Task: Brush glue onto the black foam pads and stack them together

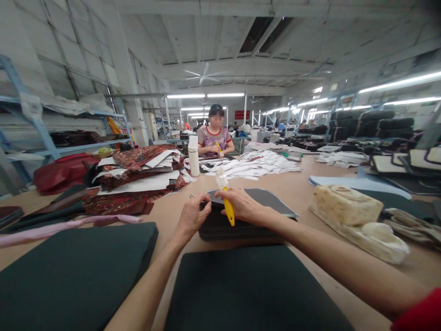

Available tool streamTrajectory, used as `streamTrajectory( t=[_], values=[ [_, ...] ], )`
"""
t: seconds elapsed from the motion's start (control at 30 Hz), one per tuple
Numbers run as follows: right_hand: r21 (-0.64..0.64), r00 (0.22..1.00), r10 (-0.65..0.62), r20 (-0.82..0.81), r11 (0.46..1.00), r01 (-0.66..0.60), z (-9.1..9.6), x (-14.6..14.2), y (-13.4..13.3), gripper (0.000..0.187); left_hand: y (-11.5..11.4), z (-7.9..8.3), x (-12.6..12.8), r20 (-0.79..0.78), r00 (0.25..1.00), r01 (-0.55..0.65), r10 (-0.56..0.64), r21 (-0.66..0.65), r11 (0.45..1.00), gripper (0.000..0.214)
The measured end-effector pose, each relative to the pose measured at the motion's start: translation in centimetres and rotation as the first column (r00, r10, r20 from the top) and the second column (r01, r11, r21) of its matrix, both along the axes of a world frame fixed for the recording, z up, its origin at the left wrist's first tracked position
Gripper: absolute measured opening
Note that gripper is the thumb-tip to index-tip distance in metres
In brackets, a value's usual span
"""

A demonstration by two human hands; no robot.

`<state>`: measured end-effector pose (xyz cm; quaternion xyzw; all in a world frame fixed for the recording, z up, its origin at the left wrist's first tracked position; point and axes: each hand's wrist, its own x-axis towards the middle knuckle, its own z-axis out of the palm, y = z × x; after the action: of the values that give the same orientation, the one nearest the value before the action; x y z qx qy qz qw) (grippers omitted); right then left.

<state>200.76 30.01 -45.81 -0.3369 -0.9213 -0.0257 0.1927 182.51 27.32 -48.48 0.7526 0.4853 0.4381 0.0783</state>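
Observation:
My right hand [243, 205] is closed around a yellow-handled brush [226, 202], bristles pointing up and away from me. It rests over a stack of dark grey flat pieces [262, 200] in the middle of the table. My left hand [193, 214] sits at the left edge of that stack, its fingers curled and pinching the top piece's edge. A large dark sheet [251, 289] lies right in front of me, and another dark sheet [72, 271] lies to my left.
A person [215, 135] sits across the table, holding a yellow tool. Patterned red and white pieces [138, 177] are piled at left beside a white bottle [194, 156]. White pieces [258, 164] lie far centre. A crusted cream lump [346, 204] sits at right. Blue shelving [51, 133] stands far left.

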Motion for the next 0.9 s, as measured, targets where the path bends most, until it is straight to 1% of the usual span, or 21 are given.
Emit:
streamTrajectory(
  t=[0.07,0.13,0.23,0.3,0.33,0.4,0.43,0.47,0.57,0.63,0.7,0.77,0.83,0.9],
  values=[
    [0.02,1.0,-0.016,0.005,1.0,0.016,-0.4,1.3,-0.3,0.048,-0.2,0.0,-0.3,0.044,0.999,-0.004,0.004,-0.003,1.0,0.017],
    [0.079,0.999,-0.052,-0.011,0.995,0.052,-0.8,3.8,-0.8,0.05,-0.4,0.1,-0.9,0.092,0.996,-0.008,0.009,-0.01,1.0,0.019],
    [0.207,0.981,-0.172,-0.086,0.96,0.187,-1.5,9.2,-1.8,0.047,-0.6,0.2,-1.9,0.157,0.988,0.001,0.004,-0.027,1.0,0.021],
    [0.244,0.948,-0.275,-0.159,0.92,0.308,-2.3,13.1,-2.2,0.045,-0.6,0.4,-2.5,0.196,0.981,0.011,-0.003,-0.039,0.999,0.023],
    [0.229,0.926,-0.321,-0.201,0.903,0.363,-2.8,14.9,-2.2,0.044,-0.6,0.4,-2.7,0.215,0.977,0.017,-0.007,-0.045,0.999,0.025],
    [0.136,0.871,-0.385,-0.305,0.888,0.44,-3.8,17.8,-1.9,0.044,-0.5,0.6,-3.0,0.248,0.969,0.026,-0.011,-0.058,0.998,0.026],
    [0.071,0.845,-0.393,-0.363,0.893,0.445,-4.4,18.8,-1.6,0.046,-0.5,0.6,-3.1,0.267,0.964,0.027,-0.009,-0.066,0.997,0.026],
    [0.004,0.822,-0.384,-0.42,0.905,0.425,-4.9,19.4,-1.1,0.048,-0.4,0.6,-3.2,0.285,0.959,0.026,-0.005,-0.072,0.997,0.026],
    [-0.161,0.754,-0.312,-0.578,0.95,0.269,-6.1,19.7,1.0,0.051,0.1,0.7,-3.6,0.339,0.941,0.029,-0.002,-0.075,0.997,0.026],
    [-0.243,0.699,-0.303,-0.648,0.952,0.187,-6.6,18.9,2.7,0.054,0.5,0.7,-3.9,0.363,0.932,0.055,-0.022,-0.082,0.995,0.025],
    [-0.296,0.662,-0.321,-0.677,0.943,0.154,-6.7,17.9,4.5,0.056,0.8,0.6,-4.3,0.378,0.925,0.087,-0.041,-0.105,0.991,0.023],
    [-0.312,0.655,-0.316,-0.687,0.941,0.127,-6.7,16.8,6.1,0.054,1.1,0.3,-4.7,0.385,0.921,0.11,-0.053,-0.128,0.986,0.023],
    [-0.31,0.667,-0.285,-0.689,0.947,0.085,-6.6,16.0,7.4,0.048,1.4,-0.2,-5.0,0.413,0.908,0.143,-0.069,-0.15,0.978,0.023],
    [-0.308,0.679,-0.262,-0.686,0.95,0.054,-6.4,15.3,8.3,0.038,1.8,-0.8,-5.2,0.494,0.867,0.163,-0.068,-0.15,0.975,0.024]
  ],
)
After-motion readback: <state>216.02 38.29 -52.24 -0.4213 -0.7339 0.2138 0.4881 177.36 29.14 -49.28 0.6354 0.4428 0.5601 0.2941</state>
